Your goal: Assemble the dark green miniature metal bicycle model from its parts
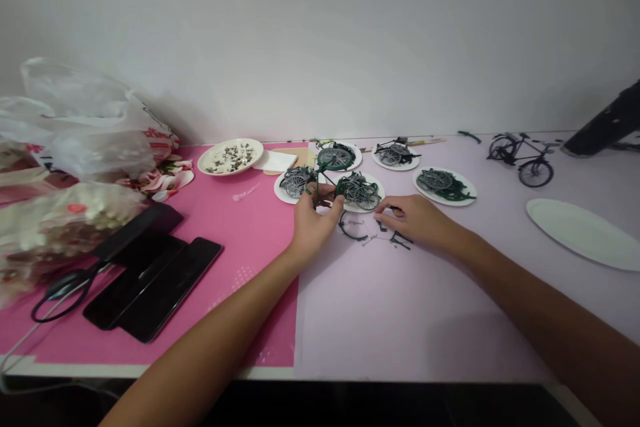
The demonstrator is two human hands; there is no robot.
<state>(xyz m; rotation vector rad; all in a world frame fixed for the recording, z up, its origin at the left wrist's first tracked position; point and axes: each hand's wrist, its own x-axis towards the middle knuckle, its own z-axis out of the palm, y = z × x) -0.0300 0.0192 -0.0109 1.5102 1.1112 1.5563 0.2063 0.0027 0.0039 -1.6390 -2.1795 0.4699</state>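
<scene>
My left hand [314, 220] pinches a thin green bicycle frame part [320, 181] that stands upright just in front of the small white plates. My right hand [414, 218] rests on the pale table with its fingertips closed on a tiny dark part [393, 207]. Loose dark parts [373, 235], among them a curved mudguard piece, lie on the table between the two hands. Several white plates [445, 186] hold grey spoked wheels and green or black model bicycle pieces.
A finished black model bicycle [523, 158] stands at the back right beside a dark object [605, 123]. An empty white plate [583, 232] lies right. A dish of small bits [230, 157], plastic bags [80, 140], scissors [65, 290] and black phones [150, 273] sit on the pink mat.
</scene>
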